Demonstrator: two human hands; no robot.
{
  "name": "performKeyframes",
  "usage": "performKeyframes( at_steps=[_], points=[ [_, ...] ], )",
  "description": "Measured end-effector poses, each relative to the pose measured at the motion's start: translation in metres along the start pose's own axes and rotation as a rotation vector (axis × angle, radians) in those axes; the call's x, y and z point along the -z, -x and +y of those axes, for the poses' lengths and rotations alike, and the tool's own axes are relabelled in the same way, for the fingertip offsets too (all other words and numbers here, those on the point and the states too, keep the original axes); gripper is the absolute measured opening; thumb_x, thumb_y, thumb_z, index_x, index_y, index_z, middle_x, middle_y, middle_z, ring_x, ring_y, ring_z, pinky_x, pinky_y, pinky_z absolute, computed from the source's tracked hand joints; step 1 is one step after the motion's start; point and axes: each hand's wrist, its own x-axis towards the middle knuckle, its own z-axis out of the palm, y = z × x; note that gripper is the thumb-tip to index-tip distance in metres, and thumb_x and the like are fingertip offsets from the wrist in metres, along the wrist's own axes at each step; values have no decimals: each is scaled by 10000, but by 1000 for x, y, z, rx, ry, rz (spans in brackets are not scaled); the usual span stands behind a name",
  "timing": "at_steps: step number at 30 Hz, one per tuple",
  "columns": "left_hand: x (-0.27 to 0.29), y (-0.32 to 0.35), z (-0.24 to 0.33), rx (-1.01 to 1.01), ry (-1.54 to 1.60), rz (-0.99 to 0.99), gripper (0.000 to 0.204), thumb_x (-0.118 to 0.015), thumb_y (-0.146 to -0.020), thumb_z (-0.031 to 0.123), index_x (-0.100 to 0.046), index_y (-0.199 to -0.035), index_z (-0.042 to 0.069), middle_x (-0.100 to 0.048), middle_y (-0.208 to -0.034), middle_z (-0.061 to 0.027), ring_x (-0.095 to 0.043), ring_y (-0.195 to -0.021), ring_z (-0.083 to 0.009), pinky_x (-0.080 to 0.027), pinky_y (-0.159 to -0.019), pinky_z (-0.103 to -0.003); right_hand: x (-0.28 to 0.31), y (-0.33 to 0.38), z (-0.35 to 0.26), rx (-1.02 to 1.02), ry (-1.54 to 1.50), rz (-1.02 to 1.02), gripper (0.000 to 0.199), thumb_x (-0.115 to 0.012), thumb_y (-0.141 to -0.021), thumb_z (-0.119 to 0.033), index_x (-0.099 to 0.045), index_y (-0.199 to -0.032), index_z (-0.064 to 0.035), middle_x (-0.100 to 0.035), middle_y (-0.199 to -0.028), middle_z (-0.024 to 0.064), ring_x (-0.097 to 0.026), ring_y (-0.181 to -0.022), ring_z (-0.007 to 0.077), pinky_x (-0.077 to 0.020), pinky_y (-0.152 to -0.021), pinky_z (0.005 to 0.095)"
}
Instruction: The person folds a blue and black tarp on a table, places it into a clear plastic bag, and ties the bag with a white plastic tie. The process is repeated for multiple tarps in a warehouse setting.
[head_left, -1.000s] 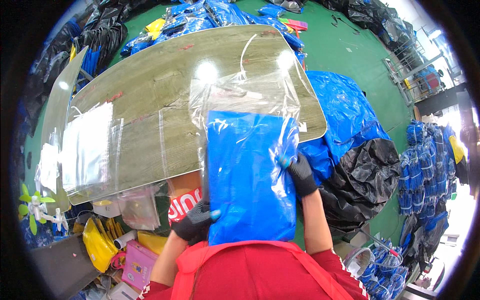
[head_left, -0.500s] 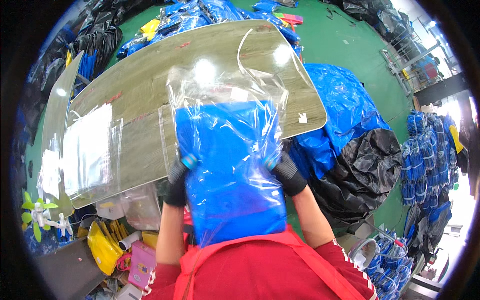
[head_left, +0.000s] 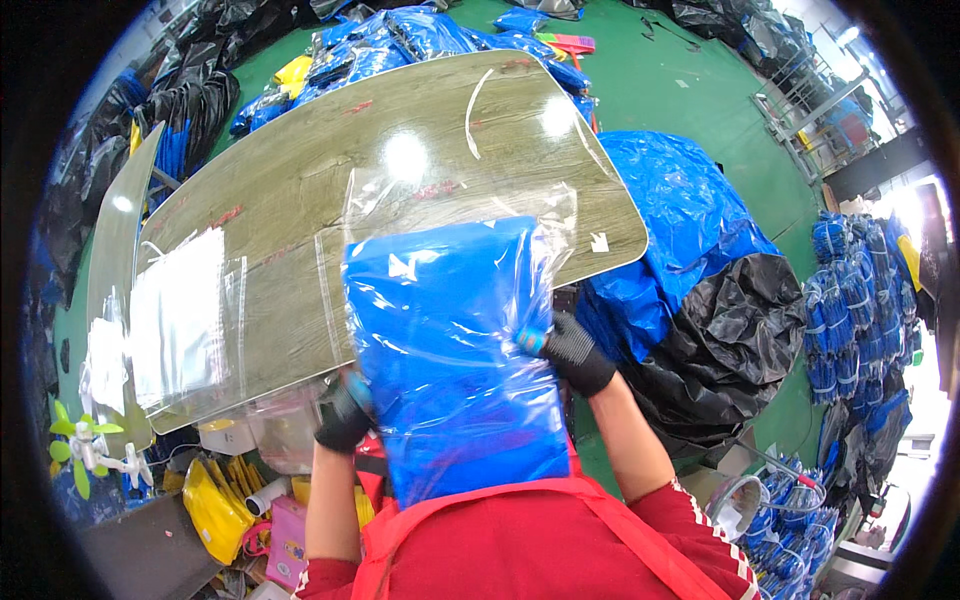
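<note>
A folded blue sheet (head_left: 450, 300) lies inside a clear plastic bag (head_left: 365, 200), whose loose, see-through end rests on the table. The bundle slopes from the table's near edge down to my red apron. My right hand (head_left: 578, 352), in a dark knit glove with blue fingertips, is closed on the bundle's right edge, thumb over the front. At the lower left edge, my left hand (head_left: 345, 408) wears the same kind of glove. Its fingers are smeared by motion beside the plastic, and their grip cannot be made out.
The wood-patterned table (head_left: 290, 150) carries a stack of clear bags (head_left: 185, 310) at left and a curved white strip (head_left: 473, 115). Blue and black sheeting (head_left: 690, 230) bulges at right. Tied blue bundles (head_left: 845, 300) stand farther right. Yellow packets (head_left: 215, 500) and a small green-bladed fan (head_left: 85, 445) are lower left.
My left hand has slid down and outward along the bundle's left edge. My right hand stays at the right edge. The bag's open end has sunk flatter toward the table.
</note>
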Motion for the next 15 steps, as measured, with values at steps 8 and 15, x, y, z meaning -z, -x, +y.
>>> performKeyframes(
  at_steps=[8, 15],
  points=[
    [-6, -4, 14, 59, 78, -24, 879, -635, -854, 495, -216, -1492, 60, -389, -1455, -138, -427, -1282, -273, -367, -1061, -419, -6, 0, -2, 180, 28, 155, 492, -711, -823, -385, -620, -1135, -16, -650, -1043, 68, -587, -971, 144, -480, -868, 327],
    [-9, -22, 9, -164, 196, 162, 773, -709, -824, 307, -337, -1441, 26, -455, -1409, -113, -503, -1210, -256, -411, -1025, -412, 9, -18, -10, 207, -439, 276, 480, -687, -853, -404, -616, -1137, -22, -649, -983, 65, -622, -885, 143, -516, -782, 299]
  ],
)
